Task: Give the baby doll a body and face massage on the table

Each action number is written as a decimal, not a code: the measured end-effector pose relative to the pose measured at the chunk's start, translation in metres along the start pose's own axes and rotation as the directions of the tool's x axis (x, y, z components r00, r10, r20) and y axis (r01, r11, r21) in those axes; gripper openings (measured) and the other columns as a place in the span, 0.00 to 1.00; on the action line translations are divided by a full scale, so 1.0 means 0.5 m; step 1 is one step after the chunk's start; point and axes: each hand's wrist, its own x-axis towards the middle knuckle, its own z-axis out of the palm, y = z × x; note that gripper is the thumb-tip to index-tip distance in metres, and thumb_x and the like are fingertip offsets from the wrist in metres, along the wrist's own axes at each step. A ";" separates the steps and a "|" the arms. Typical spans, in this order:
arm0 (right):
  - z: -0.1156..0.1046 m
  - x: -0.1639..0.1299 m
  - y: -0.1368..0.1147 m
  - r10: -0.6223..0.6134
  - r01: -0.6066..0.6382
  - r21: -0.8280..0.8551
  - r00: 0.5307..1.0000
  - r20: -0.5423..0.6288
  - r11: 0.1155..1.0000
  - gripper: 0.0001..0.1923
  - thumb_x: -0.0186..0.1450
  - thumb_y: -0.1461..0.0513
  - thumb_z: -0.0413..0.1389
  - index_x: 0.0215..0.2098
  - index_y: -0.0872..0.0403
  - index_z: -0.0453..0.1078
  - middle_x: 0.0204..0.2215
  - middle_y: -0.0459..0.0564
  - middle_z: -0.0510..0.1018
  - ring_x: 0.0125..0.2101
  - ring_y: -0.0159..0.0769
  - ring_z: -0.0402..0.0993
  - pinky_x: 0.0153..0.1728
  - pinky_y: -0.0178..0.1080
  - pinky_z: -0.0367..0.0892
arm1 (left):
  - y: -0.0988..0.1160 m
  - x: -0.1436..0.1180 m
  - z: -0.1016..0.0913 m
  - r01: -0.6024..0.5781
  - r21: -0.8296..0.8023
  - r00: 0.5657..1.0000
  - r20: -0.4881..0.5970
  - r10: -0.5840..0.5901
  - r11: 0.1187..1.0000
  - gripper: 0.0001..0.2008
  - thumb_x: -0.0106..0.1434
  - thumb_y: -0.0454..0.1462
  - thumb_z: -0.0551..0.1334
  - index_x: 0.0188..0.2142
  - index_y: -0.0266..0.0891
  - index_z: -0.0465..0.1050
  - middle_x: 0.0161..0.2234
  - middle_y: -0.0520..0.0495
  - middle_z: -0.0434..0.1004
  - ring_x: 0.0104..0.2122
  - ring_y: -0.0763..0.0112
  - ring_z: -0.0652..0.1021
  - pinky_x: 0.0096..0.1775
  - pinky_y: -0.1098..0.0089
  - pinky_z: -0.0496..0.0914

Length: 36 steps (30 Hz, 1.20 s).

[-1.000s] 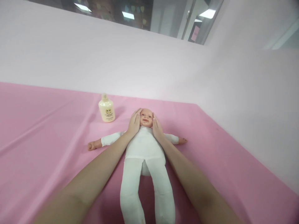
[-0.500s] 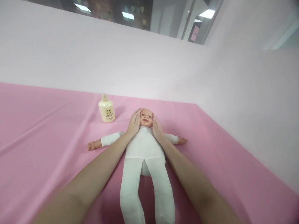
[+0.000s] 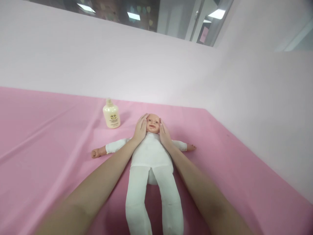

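Note:
A baby doll [image 3: 152, 150] in white clothing lies on its back on the pink cover, its head away from me and its arms spread to the sides. My left hand [image 3: 141, 128] rests flat against the left side of the doll's head, fingers straight and close together. Against the right side lies my right hand [image 3: 165, 131], likewise flat with its fingers stretched out. The doll's face shows between my palms, while its ears are covered. My forearms pass over the doll's upper arms.
A cream-coloured bottle [image 3: 111, 116] with a dark printed label stands left of the doll's head. The pink cover [image 3: 49, 137] has creases on the left. A white wall [image 3: 97, 58] rises behind, with a window [image 3: 137, 14] above, and another wall [image 3: 269, 98] borders the right.

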 end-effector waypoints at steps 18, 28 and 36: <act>-0.001 0.000 -0.005 0.015 -0.015 -0.028 1.000 -0.005 0.999 0.36 0.68 0.42 0.40 0.67 0.52 0.52 0.67 0.48 0.56 0.67 0.36 0.50 0.68 0.44 0.42 | -0.001 0.002 -0.001 -0.025 -0.016 1.000 0.006 0.025 1.000 0.23 0.71 0.46 0.45 0.57 0.40 0.67 0.59 0.43 0.68 0.60 0.66 0.67 0.65 0.58 0.58; -0.002 0.000 -0.005 0.028 -0.028 -0.024 1.000 -0.008 0.999 0.34 0.68 0.42 0.41 0.67 0.49 0.52 0.67 0.45 0.57 0.67 0.35 0.50 0.68 0.45 0.44 | 0.003 0.001 0.000 -0.012 -0.010 1.000 0.004 0.012 1.000 0.23 0.71 0.47 0.45 0.57 0.41 0.67 0.59 0.43 0.68 0.60 0.66 0.67 0.65 0.57 0.57; -0.005 -0.002 -0.010 0.026 -0.026 -0.017 1.000 -0.002 1.000 0.35 0.68 0.42 0.42 0.67 0.50 0.52 0.67 0.46 0.56 0.67 0.37 0.50 0.68 0.46 0.44 | 0.007 0.001 -0.002 -0.001 0.000 1.000 0.006 0.001 1.000 0.22 0.71 0.46 0.46 0.56 0.42 0.67 0.59 0.43 0.68 0.61 0.65 0.66 0.65 0.57 0.57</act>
